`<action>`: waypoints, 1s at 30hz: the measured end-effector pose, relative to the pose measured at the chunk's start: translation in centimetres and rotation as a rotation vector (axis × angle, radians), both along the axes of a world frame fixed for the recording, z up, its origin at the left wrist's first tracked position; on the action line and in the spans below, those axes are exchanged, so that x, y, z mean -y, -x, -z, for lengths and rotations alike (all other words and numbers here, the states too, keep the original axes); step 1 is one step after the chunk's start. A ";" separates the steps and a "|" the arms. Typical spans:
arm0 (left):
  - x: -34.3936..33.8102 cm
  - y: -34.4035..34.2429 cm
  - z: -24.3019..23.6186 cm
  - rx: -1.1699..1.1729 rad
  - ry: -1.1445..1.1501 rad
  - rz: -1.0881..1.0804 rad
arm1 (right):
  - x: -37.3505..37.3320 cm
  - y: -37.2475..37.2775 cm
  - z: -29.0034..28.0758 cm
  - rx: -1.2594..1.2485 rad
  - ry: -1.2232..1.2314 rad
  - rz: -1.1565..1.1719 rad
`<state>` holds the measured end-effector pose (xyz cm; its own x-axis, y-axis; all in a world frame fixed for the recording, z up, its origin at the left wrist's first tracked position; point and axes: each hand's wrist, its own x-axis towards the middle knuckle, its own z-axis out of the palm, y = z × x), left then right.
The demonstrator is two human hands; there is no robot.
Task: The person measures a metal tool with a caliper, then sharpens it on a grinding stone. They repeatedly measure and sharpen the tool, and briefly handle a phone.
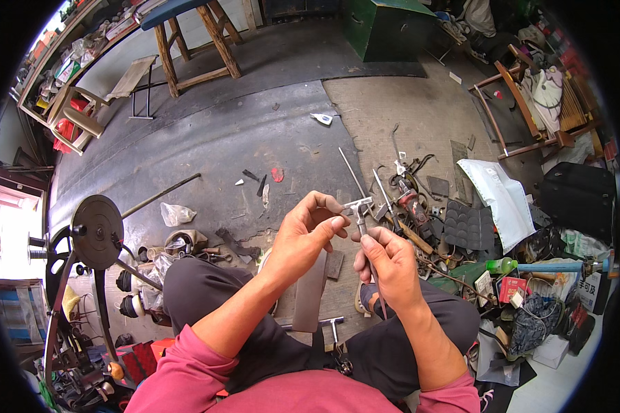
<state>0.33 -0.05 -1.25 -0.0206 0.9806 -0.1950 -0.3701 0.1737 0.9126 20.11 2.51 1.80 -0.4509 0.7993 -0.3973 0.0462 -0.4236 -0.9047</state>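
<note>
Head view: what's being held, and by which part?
The right hand grips a T-shaped metal tool by its shaft; whether the left hand touches its crosspiece is unclear.

Two hands [387, 265], one T-shaped metal tool [357, 204], one large black disc [98, 232], one blue-topped stool [171, 11], one green box [389, 33], one large white bag [501, 204]; heaped tools [417, 239] overlap too much to count.
</note>
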 end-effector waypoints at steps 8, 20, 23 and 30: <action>-0.1 0.0 -0.2 0.007 0.038 -0.078 | -0.3 0.0 -0.3 -0.049 0.018 -0.028; -0.1 -0.3 -0.3 -0.161 0.033 -0.062 | -0.5 -0.5 -0.7 -0.160 0.175 -0.042; 0.0 -0.4 -0.4 -0.200 -0.004 -0.069 | -0.7 -0.7 -1.0 -0.257 0.282 -0.041; 0.1 -0.5 0.0 -0.215 -0.030 -0.059 | -1.1 -1.0 -1.8 -0.306 0.404 -0.092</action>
